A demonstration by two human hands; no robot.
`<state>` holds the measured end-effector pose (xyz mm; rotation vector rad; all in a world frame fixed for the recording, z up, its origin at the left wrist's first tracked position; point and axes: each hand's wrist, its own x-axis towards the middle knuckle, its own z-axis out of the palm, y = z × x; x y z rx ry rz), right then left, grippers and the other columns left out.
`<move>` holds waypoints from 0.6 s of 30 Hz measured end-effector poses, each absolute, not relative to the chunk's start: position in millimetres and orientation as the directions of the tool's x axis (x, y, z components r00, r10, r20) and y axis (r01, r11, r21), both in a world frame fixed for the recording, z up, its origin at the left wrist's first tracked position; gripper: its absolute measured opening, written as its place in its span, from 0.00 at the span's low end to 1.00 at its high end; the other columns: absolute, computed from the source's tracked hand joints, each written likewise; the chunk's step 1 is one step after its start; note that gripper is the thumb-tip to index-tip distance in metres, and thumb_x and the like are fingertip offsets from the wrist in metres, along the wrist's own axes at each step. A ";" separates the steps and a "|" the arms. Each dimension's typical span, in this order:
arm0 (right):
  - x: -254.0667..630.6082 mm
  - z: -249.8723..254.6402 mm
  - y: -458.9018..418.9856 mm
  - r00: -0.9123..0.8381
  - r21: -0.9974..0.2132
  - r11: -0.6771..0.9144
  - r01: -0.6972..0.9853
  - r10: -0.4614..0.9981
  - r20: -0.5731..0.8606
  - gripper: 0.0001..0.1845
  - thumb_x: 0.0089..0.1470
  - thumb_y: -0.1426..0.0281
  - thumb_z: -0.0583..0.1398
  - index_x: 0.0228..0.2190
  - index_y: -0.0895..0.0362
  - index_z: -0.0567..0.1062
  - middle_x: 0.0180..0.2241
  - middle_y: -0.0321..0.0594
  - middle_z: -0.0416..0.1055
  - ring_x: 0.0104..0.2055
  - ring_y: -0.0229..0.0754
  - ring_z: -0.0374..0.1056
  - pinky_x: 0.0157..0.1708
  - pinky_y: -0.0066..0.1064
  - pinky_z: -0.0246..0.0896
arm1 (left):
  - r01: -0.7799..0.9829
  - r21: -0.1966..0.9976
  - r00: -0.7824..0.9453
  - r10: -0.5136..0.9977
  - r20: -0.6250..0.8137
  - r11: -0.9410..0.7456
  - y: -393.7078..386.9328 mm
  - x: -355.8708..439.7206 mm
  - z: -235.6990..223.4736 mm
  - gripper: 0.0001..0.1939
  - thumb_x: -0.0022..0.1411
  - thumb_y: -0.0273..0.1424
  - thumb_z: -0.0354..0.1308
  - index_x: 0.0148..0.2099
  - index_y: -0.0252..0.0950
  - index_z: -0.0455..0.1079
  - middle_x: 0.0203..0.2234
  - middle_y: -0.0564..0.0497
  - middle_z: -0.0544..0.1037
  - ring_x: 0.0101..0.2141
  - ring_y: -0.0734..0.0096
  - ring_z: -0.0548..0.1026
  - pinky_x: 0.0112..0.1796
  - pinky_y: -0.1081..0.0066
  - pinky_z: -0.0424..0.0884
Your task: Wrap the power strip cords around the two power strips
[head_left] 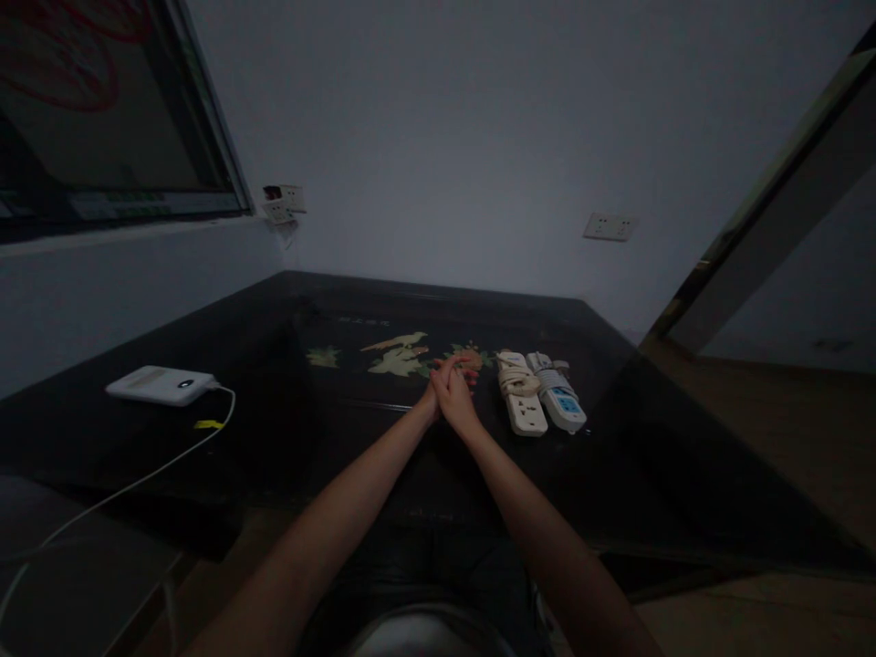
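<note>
My left hand (432, 392) and my right hand (454, 391) are clasped together over the black table (383, 447), with the fingers laced into each other. No object shows in either hand, though the space between the palms is hidden. Just to the right of my hands lies a white power strip (526, 415) with its cord wound around it. Beside that one is a second power strip (565, 405) with blue sockets, also wrapped in its cord. Under and behind my fingers, the tabletop carries a painted bird and flowers (401, 359).
A white device (161, 386), perhaps a power bank, lies at the left with a white cable (157, 472) running over the table's front edge. Near it is a yellow scrap (208, 424). Wall sockets (609, 226) sit above the table, and a window (116, 109) is at the left.
</note>
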<state>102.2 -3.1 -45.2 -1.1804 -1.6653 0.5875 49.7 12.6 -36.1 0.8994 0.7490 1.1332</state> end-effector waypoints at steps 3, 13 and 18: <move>103.5 -39.5 -7.7 -0.050 -0.794 0.405 0.453 0.901 0.431 0.27 0.58 0.61 0.52 0.55 0.62 0.65 0.56 0.56 0.62 0.59 0.51 0.58 0.57 0.42 0.53 | -0.434 0.891 0.231 0.972 -0.035 0.135 8.3 50.7 -32.5 0.21 0.66 0.40 0.43 0.59 0.41 0.58 0.42 0.45 0.74 0.35 0.65 0.74 0.36 0.66 0.72; 136.7 -5.5 -17.8 -0.114 -0.570 0.397 0.719 0.877 0.467 0.18 0.58 0.63 0.53 0.45 0.57 0.75 0.45 0.48 0.73 0.49 0.48 0.67 0.50 0.38 0.60 | -0.422 0.907 0.036 0.999 0.023 -0.005 18.1 56.3 -39.2 0.14 0.68 0.34 0.42 0.45 0.34 0.66 0.37 0.47 0.74 0.38 0.70 0.74 0.41 0.71 0.70; 198.7 21.6 -14.6 0.052 -0.531 0.283 0.798 0.847 0.529 0.17 0.57 0.65 0.52 0.42 0.58 0.77 0.43 0.48 0.74 0.47 0.47 0.68 0.49 0.37 0.59 | -0.341 0.938 0.126 0.992 -0.015 0.057 14.7 54.8 -42.4 0.08 0.64 0.30 0.49 0.39 0.34 0.69 0.27 0.52 0.74 0.25 0.76 0.72 0.27 0.77 0.67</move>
